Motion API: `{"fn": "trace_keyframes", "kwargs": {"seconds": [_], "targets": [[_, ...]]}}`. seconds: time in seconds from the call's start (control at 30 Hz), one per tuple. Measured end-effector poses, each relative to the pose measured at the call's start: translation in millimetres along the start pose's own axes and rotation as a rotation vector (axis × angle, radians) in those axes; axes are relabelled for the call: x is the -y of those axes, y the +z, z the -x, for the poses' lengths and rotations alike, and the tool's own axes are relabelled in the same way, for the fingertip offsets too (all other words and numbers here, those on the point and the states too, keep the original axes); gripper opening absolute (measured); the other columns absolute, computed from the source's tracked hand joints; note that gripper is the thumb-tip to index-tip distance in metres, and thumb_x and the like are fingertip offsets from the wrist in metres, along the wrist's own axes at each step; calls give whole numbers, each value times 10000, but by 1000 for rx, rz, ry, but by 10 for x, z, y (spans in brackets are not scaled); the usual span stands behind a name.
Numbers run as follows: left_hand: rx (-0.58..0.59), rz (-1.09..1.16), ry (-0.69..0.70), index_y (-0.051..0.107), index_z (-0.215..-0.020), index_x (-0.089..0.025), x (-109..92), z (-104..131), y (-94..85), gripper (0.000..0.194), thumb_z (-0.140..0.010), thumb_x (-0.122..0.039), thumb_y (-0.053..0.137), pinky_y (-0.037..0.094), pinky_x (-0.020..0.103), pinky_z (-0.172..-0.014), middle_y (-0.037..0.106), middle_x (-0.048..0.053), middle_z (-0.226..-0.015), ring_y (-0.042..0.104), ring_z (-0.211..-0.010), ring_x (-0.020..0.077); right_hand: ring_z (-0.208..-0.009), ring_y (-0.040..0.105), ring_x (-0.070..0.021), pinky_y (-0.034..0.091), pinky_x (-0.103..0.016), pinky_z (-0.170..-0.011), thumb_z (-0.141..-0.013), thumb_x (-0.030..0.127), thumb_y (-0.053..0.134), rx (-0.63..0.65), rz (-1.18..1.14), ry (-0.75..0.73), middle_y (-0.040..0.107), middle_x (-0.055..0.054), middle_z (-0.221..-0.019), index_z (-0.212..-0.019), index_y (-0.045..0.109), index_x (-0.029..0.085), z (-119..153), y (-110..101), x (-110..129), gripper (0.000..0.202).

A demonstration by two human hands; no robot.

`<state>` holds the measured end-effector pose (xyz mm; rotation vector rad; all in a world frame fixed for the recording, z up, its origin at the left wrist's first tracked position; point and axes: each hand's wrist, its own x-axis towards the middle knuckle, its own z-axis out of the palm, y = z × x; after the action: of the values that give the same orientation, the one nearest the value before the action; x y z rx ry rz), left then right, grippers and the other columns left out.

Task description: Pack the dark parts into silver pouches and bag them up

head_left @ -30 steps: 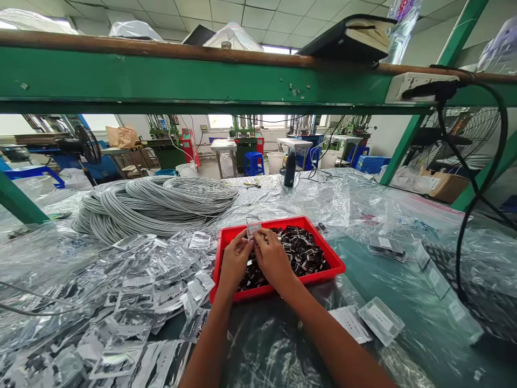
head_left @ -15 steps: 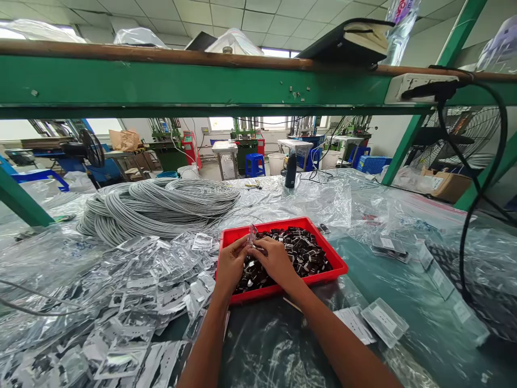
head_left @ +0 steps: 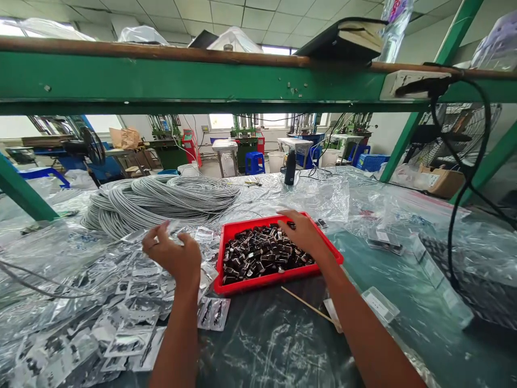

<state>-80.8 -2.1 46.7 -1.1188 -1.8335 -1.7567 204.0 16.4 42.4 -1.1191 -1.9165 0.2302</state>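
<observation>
My left hand (head_left: 173, 253) is raised over a heap of small clear plastic packets (head_left: 133, 310), left of the tray. Its fingers are curled but apart, and I see nothing between them. Over the right side of a red plastic tray (head_left: 278, 276) hovers my right hand (head_left: 302, 233), fingers stretched forward and holding nothing visible. Many small dark brown pieces with shiny light edges (head_left: 258, 253) fill the tray; their exact kind is unclear. At the tray's lower left corner lies a clear packet with dark items inside (head_left: 214, 313).
A big coil of grey cable (head_left: 161, 202) lies behind the packets. A thin wooden stick (head_left: 307, 304) and a clear flat box (head_left: 379, 304) are near my right forearm. Behind the tray stands a black bottle (head_left: 290, 168). A green shelf beam (head_left: 202, 81) crosses above; black cables (head_left: 480, 156) hang at right.
My hands have parted from over the tray, where they held a small clear item together. The left moved left over the packets, the right went right. The clear item is no longer seen in them.
</observation>
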Motion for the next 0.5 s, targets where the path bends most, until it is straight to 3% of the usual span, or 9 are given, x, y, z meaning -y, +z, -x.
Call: {"fn": "trace_keyframes", "kwargs": {"seconds": [0.03,0.1,0.17,0.23,0.33,0.5], "targets": [[84,18,91,644,-1155,-67,-44,45,21,440,-794,-249,471,349,482,-1099,554,221,-1198,480,-1230,337,-1265,547,-263,424,-465,-1084,-911,335,589,82,38,2,620,-102,-1324,-1258,655,239,64,-55,-25,366],[417,89,235,676,-1106,-120,-171,257,107,389,-835,-325,489,398,461,-1068,598,187,-1150,547,-1162,315,-1337,475,-300,385,-520,-1105,-849,414,687,231,113,-13,535,-90,-1431,-1298,627,305,229,-65,-59,466],[803,127,333,668,-1180,-194,-299,580,224,420,-830,-400,559,421,474,-1055,577,165,-1275,545,-1204,323,-1395,396,-332,334,-583,-1118,-839,451,699,321,178,-23,432,-87,-1518,-1367,557,355,379,31,-80,556],[1050,48,361,586,-1321,-288,-375,899,332,493,-853,-442,563,344,568,-1097,491,134,-1444,434,-1343,365,-1423,340,-356,297,-631,-1114,-888,442,636,390,226,-20,378,-108,-1549,-1430,485,344,451,159,-104,571],[1174,-121,314,415,-1456,-353,-353,1134,456,535,-934,-471,431,205,674,-1118,358,98,-1566,263,-1455,380,-1444,284,-372,248,-665,-1116,-919,445,580,456,274,-24,345,-126,-1565,-1463,441,318,390,275,-187,575],[1175,-320,355,386,-1484,-275,-184,908,679,623,-927,-551,407,163,631,-1145,341,167,-1563,261,-1456,394,-1462,244,-354,189,-665,-1131,-913,559,541,453,329,67,312,-114,-1582,-1477,406,324,163,288,-449,625]]}}
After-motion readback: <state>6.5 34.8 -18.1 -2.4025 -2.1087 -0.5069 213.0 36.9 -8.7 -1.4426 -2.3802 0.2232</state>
